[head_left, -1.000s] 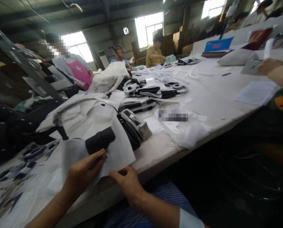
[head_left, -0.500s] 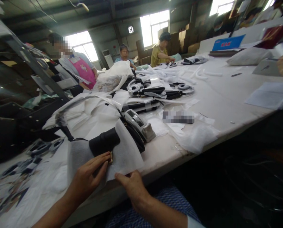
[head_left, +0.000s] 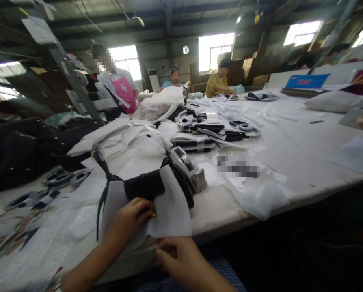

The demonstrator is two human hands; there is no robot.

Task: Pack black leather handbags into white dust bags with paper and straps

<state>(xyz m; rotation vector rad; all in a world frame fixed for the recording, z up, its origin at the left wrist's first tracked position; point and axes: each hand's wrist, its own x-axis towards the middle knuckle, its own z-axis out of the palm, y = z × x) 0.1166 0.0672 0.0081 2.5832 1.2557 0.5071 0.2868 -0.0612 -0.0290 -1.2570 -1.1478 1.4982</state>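
Observation:
A black handbag (head_left: 145,184) stands on the table's near edge, its flap over a white sheet of wrapping paper (head_left: 175,209) that covers the front. My left hand (head_left: 128,221) reaches across the paper, fingertips closed on a gold clasp (head_left: 153,209) below the flap. Just under the paper's lower edge is my right hand (head_left: 180,255), thumb and fingers curled together; whether anything is between them is hidden. The bag's strap (head_left: 100,152), partly in clear film, arches up on the left. A grey tape dispenser (head_left: 187,168) sits right behind the bag.
More wrapped black bags (head_left: 212,132) are piled behind the dispenser. Plastic film (head_left: 260,198) lies by the front edge. White sheets (head_left: 108,142) are stacked behind the strap, and coiled straps (head_left: 59,178) lie left. Several co-workers are around the table; one wears a pink apron (head_left: 123,89).
The camera view has shifted, so the scene sits further right and lower. My right hand has come off the paper's lower edge, downward. My left fingers stay at the gold clasp.

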